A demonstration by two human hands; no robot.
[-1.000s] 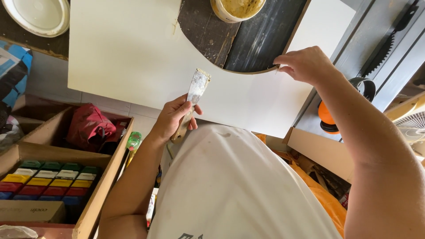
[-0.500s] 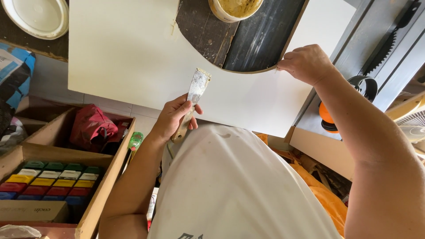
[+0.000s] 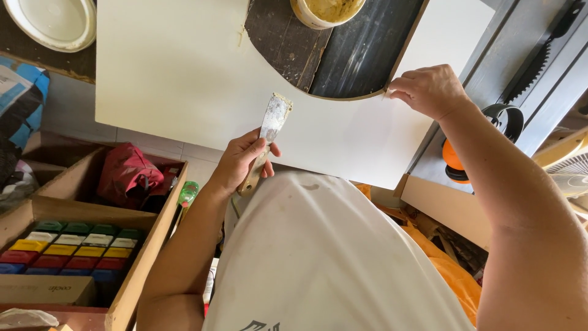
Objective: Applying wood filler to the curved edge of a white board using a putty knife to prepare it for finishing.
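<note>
A white board (image 3: 177, 73) with a curved cut-out lies on a dark workbench (image 3: 343, 49). My left hand (image 3: 242, 160) grips a putty knife (image 3: 269, 132) by its wooden handle, with the smeared blade pointing up over the board. My right hand (image 3: 429, 91) rests on the curved cut edge at the right, fingertips pinching the rim. An open tub of yellowish filler (image 3: 327, 11) stands at the top beyond the cut-out.
A white lid (image 3: 52, 21) lies top left. A wooden box (image 3: 144, 245) at lower left holds coloured blocks (image 3: 67, 251) and a red cloth (image 3: 125, 175). Orange ear muffs (image 3: 465, 153) and a toothed saw blade (image 3: 530, 67) lie at right.
My right hand has shifted slightly along the curved edge. My left hand and the putty knife have hardly moved.
</note>
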